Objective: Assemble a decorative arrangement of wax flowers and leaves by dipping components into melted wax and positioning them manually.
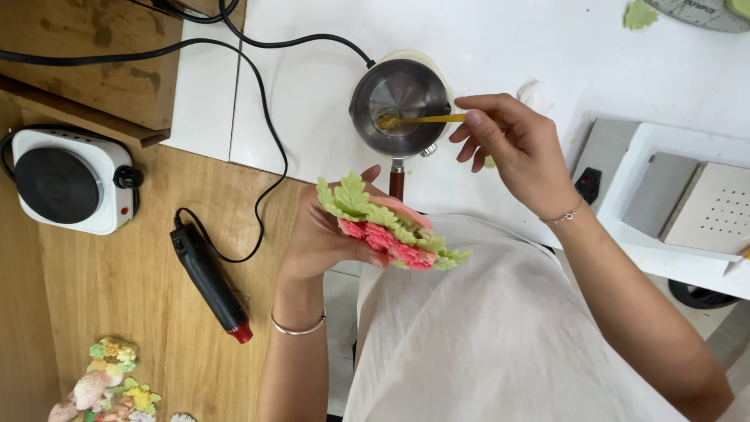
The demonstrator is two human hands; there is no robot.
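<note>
Head view: left hand closed in a firm grip around pink-and-green floral piece, held near the body above cream apron, green leaves fanned to left and right. Right hand pinched shut on yellow stick, tip dipped inside small metal pot on white desk. Brown pot handle pointing near, just beside the floral piece. Far left on wooden surface: white hot plate; black heat tool with red tip lying right of it. More floral pieces at near left corner.
</note>
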